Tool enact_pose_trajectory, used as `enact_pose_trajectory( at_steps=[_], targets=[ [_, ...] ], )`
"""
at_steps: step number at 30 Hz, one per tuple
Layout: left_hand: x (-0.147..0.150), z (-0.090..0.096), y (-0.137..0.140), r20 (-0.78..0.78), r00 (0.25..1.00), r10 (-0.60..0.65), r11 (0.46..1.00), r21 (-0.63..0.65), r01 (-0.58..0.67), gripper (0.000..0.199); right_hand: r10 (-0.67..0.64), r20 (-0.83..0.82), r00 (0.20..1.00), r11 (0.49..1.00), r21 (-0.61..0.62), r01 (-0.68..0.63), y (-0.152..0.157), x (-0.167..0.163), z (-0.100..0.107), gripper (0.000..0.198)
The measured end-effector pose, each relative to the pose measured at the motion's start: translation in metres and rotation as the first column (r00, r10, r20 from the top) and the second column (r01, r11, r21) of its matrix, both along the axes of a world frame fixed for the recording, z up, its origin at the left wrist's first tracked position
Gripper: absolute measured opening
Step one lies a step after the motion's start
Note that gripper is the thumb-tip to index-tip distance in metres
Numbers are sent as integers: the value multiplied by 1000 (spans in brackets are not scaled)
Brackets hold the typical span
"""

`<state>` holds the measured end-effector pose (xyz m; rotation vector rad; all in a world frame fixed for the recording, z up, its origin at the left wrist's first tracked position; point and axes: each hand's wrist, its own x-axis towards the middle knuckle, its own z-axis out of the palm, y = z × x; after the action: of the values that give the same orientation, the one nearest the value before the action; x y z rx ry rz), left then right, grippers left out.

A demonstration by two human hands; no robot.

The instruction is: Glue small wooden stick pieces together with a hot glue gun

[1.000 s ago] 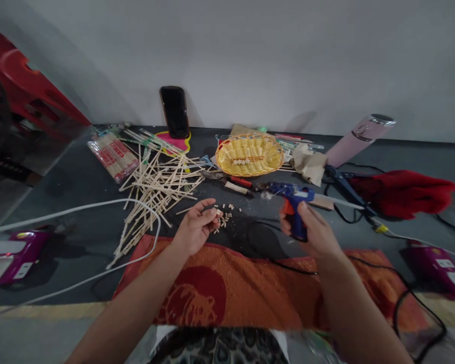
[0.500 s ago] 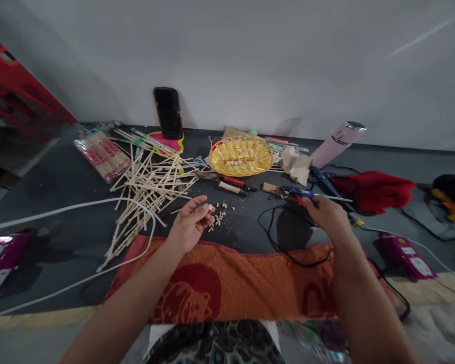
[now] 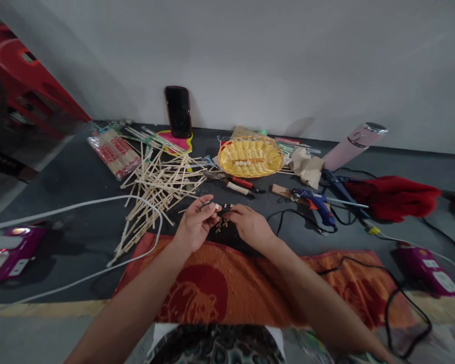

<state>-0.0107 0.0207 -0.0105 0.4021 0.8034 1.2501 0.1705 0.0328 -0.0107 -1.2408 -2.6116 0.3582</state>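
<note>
My left hand [image 3: 194, 222] is closed in a pinch around a small pale wooden piece [image 3: 217, 206] over the dark tabletop. Right beside it, my right hand [image 3: 253, 228] reaches in with its fingers together at the small cut stick pieces [image 3: 221, 224] scattered on the table. Whether those fingertips hold a piece is hidden. A blue glue gun [image 3: 318, 205] with a red trigger lies to the right, its front end by a small wooden block [image 3: 281, 191], out of both hands. Pliers with red handles [image 3: 241, 182] and a pale-handled tool [image 3: 239, 189] lie behind the hands.
Behind the tools stands a yellow woven basket [image 3: 251, 156] with small pieces inside. Loose wooden sticks [image 3: 155, 184] pile up at left, near a white cable [image 3: 79, 203]. A phone [image 3: 178, 112] leans on the wall; a pink flask [image 3: 351, 146] tilts at right. An orange towel [image 3: 265, 290] covers the front edge.
My right hand has let go of the glue gun, which now lies on the table, and has moved left to the small pieces. My left hand still pinches its piece. The view has shifted slightly.
</note>
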Motion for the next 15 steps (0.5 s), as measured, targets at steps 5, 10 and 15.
enact_pose_trajectory(
  at_steps=[5,10,15],
  targets=[
    [0,0,0,3,1000,-23,1000,-7,23,39,-43,-27,999,999,27,43,3,2,-13,26],
    [1,0,-1,-5,999,-38,999,-4,38,40,-69,-128,989,997,11,71,0,6,-15,15],
    [4,0,-3,-32,997,-77,997,-4,76,44,-151,-438,886,988,-76,131,-9,12,-4,15]
  ],
)
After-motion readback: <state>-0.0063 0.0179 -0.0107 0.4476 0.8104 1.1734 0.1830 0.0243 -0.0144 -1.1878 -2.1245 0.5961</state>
